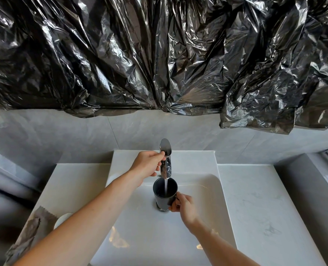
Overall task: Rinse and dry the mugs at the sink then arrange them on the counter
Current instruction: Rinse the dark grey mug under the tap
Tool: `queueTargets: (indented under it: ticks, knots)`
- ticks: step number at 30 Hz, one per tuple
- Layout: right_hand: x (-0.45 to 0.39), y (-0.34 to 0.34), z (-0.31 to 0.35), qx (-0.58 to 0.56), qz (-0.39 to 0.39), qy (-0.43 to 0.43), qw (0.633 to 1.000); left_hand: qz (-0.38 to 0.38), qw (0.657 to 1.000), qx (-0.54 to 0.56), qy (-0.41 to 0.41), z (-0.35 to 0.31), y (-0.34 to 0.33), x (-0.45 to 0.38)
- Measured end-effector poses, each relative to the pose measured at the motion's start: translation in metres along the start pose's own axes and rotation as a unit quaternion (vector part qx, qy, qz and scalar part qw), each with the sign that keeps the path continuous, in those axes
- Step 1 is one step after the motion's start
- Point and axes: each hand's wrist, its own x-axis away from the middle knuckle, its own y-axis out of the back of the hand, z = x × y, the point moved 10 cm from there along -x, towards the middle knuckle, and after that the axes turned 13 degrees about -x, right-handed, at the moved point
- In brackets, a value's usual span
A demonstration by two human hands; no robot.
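Black mug, unlabelled, under running tap.

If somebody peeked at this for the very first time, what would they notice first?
Probably the big crinkly black plastic sheet covering the wall above the sink. Next, in the middle, water runs from the shiny faucet into a dark mug. The right hand holds the mug by its handle, and the left hand grips the faucet lever.

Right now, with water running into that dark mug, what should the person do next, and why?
Probably swirl and tip the mug to empty it into the sink. The right hand already holds its handle under the stream, and the left hand grips the tap, ready to close it.
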Motion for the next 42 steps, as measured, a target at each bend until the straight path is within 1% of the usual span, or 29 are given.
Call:
queueTargets:
  ticks: [6,12,19,22,30,34,36,42]
  knots:
    - [-0.004,-0.004,-0.001,-0.009,-0.004,-0.008,1.000,0.005,1.000,0.010,-0.009,0.000,0.001,0.002]
    - [-0.004,-0.009,-0.007,-0.024,0.009,-0.028,0.999,-0.004,1.000,0.018,-0.002,0.011,0.007,0.003]
    - [-0.003,-0.013,-0.024,-0.117,-0.005,-0.072,0.991,-0.012,1.000,0.009,0.008,0.031,0.014,0.005]
    - [0.001,-0.017,-0.026,-0.163,-0.001,-0.076,0.984,-0.017,1.000,0.007,0.018,0.043,0.017,0.007]
    - [0.000,-0.021,-0.046,-0.221,-0.024,-0.096,0.970,-0.028,0.998,0.005,0.061,0.084,0.024,0.016]
    - [0.001,-0.019,-0.056,-0.224,-0.040,-0.104,0.968,-0.023,0.996,0.010,0.082,0.103,0.023,0.021]
    - [0.001,-0.019,-0.056,-0.213,-0.036,-0.101,0.971,-0.022,0.996,0.004,0.088,0.108,0.022,0.024]
    - [0.000,-0.012,-0.046,-0.129,-0.021,-0.070,0.989,-0.019,0.995,-0.016,0.101,0.124,0.020,0.028]
